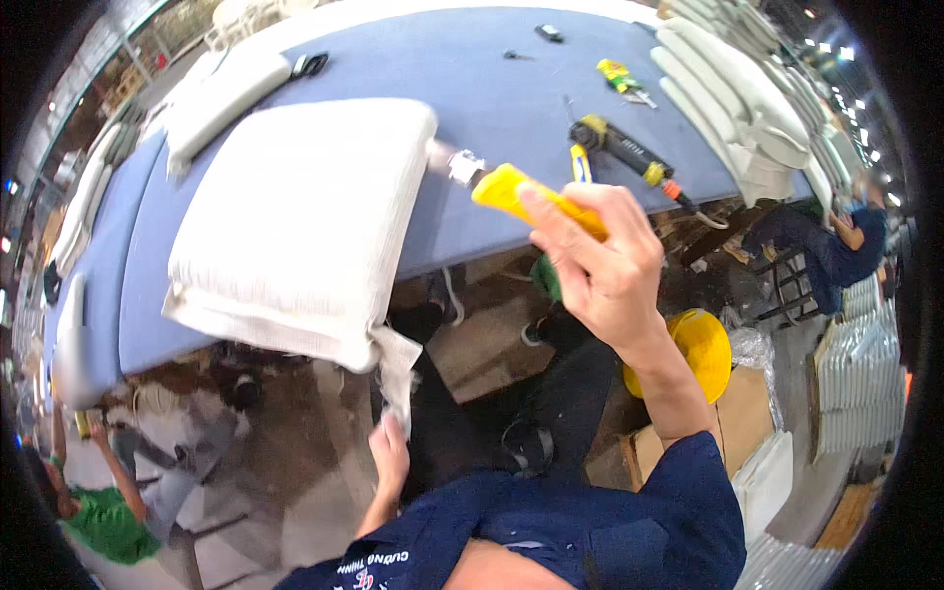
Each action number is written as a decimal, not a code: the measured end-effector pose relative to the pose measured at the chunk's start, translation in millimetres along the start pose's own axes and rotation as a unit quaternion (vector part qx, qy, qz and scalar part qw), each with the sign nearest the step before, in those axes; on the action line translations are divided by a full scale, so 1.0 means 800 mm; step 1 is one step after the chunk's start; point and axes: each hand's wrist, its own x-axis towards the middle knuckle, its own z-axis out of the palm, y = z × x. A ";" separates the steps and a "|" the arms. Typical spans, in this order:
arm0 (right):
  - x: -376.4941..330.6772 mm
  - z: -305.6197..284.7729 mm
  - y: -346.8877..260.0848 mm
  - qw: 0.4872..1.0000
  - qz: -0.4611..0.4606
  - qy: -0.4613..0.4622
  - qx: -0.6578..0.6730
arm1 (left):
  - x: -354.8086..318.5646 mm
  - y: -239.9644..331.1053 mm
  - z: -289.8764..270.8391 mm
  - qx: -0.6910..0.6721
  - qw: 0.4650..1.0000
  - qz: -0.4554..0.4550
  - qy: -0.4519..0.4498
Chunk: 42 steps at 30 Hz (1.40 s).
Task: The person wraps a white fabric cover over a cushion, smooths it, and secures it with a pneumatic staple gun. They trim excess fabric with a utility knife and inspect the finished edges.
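A white padded cushion (305, 226) lies on the blue-covered table, its near edge overhanging the front. From its near right corner hangs a strip of white fabric (398, 369). My left hand (389, 454) is closed on the lower end of that strip, low in front of my body. Above the table's front edge, my right hand (610, 256) grips a yellow-handled tool (511, 192) with a shiny metal collar. The tool's pale tip is blurred, close to the cushion's right edge; whether they touch I cannot tell.
On the blue table (462, 88) lie a black-and-yellow power tool (629, 147) with a hose and a small yellow packet (615, 74). White cushions (723, 93) are stacked at right. A yellow round object (703, 354) is beside my right forearm. Other people work at left and right.
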 end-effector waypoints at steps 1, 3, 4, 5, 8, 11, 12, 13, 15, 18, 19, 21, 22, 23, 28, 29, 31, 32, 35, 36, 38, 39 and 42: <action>0.001 -0.006 0.002 0.998 -0.020 -0.055 0.011 | -0.021 0.007 -0.009 0.017 1.000 -0.003 -0.024; -0.020 0.005 0.004 0.989 0.002 -0.113 0.091 | 0.001 0.014 -0.006 -0.054 0.998 0.005 -0.032; -0.035 0.012 0.001 0.986 0.014 -0.125 0.106 | 0.010 0.019 -0.001 -0.116 0.993 0.007 0.007; -0.052 0.022 -0.004 0.985 0.029 -0.113 0.129 | 0.018 0.045 -0.007 -0.115 0.991 0.017 0.060; -0.066 0.034 -0.033 0.966 0.105 -0.080 0.222 | 0.058 0.099 -0.023 -0.172 0.956 0.202 0.124; -0.088 0.043 -0.048 0.957 0.126 -0.110 0.237 | 0.090 0.170 -0.030 -0.025 0.972 0.220 0.075; -0.089 0.046 -0.058 0.944 0.145 -0.136 0.265 | 0.100 0.177 -0.025 0.114 0.947 0.272 0.126; -0.091 0.049 -0.067 0.940 0.147 -0.138 0.274 | 0.113 0.208 -0.017 0.225 0.905 0.317 0.170; -0.103 0.052 -0.076 0.920 0.183 -0.154 0.310 | 0.140 0.198 0.002 0.264 0.898 0.292 0.199; -0.119 0.060 -0.081 0.897 0.215 -0.168 0.348 | 0.148 0.182 -0.014 0.225 0.913 0.309 0.145; -0.124 0.064 -0.084 0.889 0.221 -0.165 0.366 | 0.141 0.186 -0.022 0.215 0.918 0.311 0.122; -0.131 0.079 -0.082 0.902 0.158 -0.188 0.354 | 0.131 0.200 -0.038 0.211 0.920 0.314 0.104; -0.139 0.088 -0.083 0.902 0.164 -0.195 0.350 | 0.128 0.209 -0.043 0.208 0.924 0.305 0.102; -0.148 0.099 -0.085 0.900 0.170 -0.202 0.346 | 0.127 0.214 -0.046 0.206 0.928 0.295 0.100; -0.165 0.138 -0.096 0.918 0.171 -0.162 0.318 | 0.124 0.224 -0.065 0.237 0.919 0.305 0.083; -0.166 0.144 -0.096 0.918 0.171 -0.154 0.323 | 0.123 0.225 -0.069 0.254 0.917 0.297 0.075; -0.172 0.150 -0.098 0.917 0.173 -0.144 0.330 | 0.120 0.225 -0.072 0.278 0.920 0.271 0.045; -0.171 0.161 -0.101 0.913 0.183 -0.145 0.336 | 0.119 0.225 -0.074 0.289 0.921 0.259 0.029; -0.185 0.164 -0.098 0.878 0.242 -0.172 0.374 | 0.111 0.220 -0.081 0.271 0.948 0.169 -0.006; -0.194 0.157 -0.097 0.864 0.261 -0.171 0.394 | 0.108 0.222 -0.089 0.271 0.949 0.160 -0.009; -0.202 0.153 -0.100 0.875 0.265 -0.088 0.396 | 0.095 0.212 -0.106 0.266 0.951 0.159 -0.006; -0.201 0.153 -0.110 0.866 0.282 -0.074 0.406 | 0.087 0.217 -0.120 0.276 0.952 0.131 -0.028; -0.189 0.139 -0.100 0.893 0.222 -0.086 0.381 | 0.086 0.218 -0.105 0.255 0.955 0.144 -0.041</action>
